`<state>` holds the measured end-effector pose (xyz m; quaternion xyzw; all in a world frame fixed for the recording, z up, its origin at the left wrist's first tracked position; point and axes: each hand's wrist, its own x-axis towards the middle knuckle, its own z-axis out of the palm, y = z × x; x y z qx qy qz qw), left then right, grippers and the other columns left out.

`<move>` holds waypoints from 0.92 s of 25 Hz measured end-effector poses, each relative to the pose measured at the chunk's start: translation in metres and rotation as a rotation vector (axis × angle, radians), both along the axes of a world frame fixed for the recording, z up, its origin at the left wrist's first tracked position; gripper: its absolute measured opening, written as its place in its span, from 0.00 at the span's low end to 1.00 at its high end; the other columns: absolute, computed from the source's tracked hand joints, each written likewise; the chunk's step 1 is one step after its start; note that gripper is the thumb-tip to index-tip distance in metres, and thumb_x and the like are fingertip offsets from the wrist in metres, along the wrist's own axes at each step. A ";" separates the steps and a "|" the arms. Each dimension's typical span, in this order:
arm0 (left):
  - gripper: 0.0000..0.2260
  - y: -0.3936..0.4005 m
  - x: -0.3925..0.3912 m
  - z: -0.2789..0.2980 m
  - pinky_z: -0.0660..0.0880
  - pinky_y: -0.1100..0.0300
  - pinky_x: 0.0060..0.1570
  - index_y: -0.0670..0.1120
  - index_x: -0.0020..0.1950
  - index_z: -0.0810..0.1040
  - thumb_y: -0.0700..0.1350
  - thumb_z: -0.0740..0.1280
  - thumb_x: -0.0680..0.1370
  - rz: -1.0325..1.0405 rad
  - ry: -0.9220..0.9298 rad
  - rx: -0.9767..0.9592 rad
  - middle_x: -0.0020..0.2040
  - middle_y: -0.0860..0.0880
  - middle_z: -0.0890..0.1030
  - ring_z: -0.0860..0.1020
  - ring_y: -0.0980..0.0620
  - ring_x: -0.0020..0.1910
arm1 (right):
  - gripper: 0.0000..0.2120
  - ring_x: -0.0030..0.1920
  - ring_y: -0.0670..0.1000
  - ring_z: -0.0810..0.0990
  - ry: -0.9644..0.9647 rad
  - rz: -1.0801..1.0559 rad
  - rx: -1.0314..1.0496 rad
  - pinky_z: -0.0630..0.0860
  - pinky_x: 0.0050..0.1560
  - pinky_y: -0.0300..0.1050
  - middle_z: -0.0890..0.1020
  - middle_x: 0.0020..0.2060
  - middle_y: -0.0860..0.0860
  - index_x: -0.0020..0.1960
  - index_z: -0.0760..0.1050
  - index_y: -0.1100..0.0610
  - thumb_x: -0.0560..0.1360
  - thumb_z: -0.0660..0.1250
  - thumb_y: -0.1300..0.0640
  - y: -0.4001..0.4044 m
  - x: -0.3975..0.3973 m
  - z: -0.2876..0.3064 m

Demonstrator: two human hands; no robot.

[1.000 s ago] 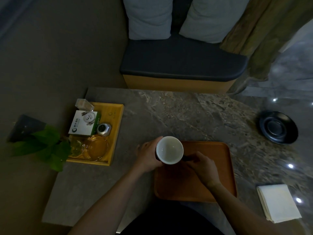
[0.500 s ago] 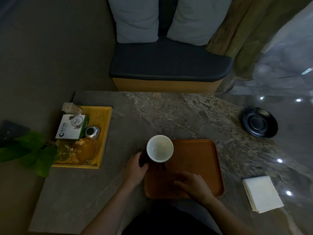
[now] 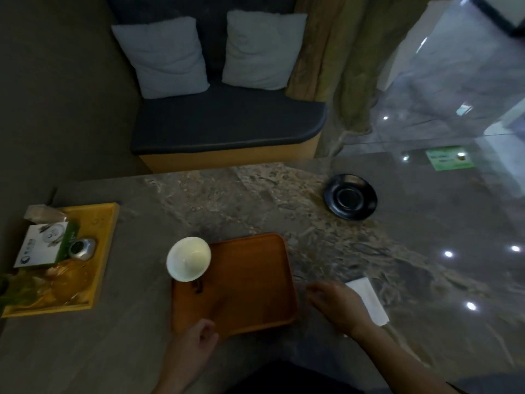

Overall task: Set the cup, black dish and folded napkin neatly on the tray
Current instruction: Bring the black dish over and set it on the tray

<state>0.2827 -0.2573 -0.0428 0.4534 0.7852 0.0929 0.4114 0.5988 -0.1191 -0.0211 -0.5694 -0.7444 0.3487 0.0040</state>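
A white cup (image 3: 188,258) stands upright on the far left corner of the brown wooden tray (image 3: 247,280), with no hand on it. The black dish (image 3: 350,197) lies on the marble table to the far right of the tray. A folded white napkin (image 3: 369,298) rests on the table right of the tray, partly hidden by my right hand (image 3: 336,304), which hovers over its left edge with fingers spread. My left hand (image 3: 196,341) sits at the tray's near left corner, fingers loosely curled, holding nothing.
A yellow tray (image 3: 96,251) at the table's left holds a white box, a small metal pot and glassware. Leaves of a plant poke in at the left edge. Behind the table stands a dark bench (image 3: 227,123) with two pale cushions.
My left hand let go of the cup and drew back to the tray's near corner. My right hand left the tray and moved right to the napkin. The view shifted left.
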 end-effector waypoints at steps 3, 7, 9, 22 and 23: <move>0.07 0.026 0.049 0.003 0.74 0.62 0.48 0.60 0.53 0.74 0.51 0.69 0.77 -0.106 -0.021 -0.031 0.52 0.55 0.80 0.78 0.62 0.48 | 0.13 0.55 0.46 0.78 -0.042 0.033 0.036 0.72 0.49 0.40 0.83 0.55 0.44 0.58 0.78 0.45 0.78 0.63 0.43 0.016 0.060 0.002; 0.16 0.072 0.099 0.011 0.68 0.67 0.56 0.57 0.64 0.71 0.54 0.67 0.77 -0.449 0.003 -0.035 0.59 0.56 0.75 0.74 0.60 0.58 | 0.12 0.56 0.46 0.77 -0.110 0.059 0.051 0.72 0.50 0.42 0.81 0.56 0.45 0.58 0.77 0.43 0.78 0.62 0.42 0.043 0.118 0.004; 0.19 0.103 0.120 0.018 0.67 0.66 0.58 0.54 0.68 0.71 0.54 0.67 0.78 -0.610 0.064 -0.031 0.64 0.54 0.74 0.72 0.57 0.62 | 0.12 0.56 0.50 0.78 -0.140 0.049 0.053 0.75 0.52 0.47 0.82 0.56 0.47 0.57 0.78 0.44 0.77 0.62 0.44 0.060 0.139 0.006; 0.20 0.315 0.175 0.043 0.78 0.49 0.50 0.50 0.64 0.73 0.57 0.67 0.76 -0.850 0.258 -0.189 0.58 0.49 0.79 0.77 0.47 0.52 | 0.14 0.59 0.55 0.77 -0.362 0.150 0.124 0.74 0.53 0.50 0.82 0.57 0.51 0.59 0.78 0.45 0.76 0.63 0.42 0.189 0.196 0.010; 0.21 0.326 0.177 0.042 0.78 0.49 0.50 0.50 0.65 0.73 0.57 0.68 0.75 -0.840 0.266 -0.208 0.59 0.48 0.79 0.77 0.47 0.52 | 0.15 0.59 0.55 0.77 -0.392 0.159 0.119 0.73 0.54 0.50 0.82 0.57 0.50 0.59 0.78 0.44 0.76 0.63 0.41 0.198 0.196 0.009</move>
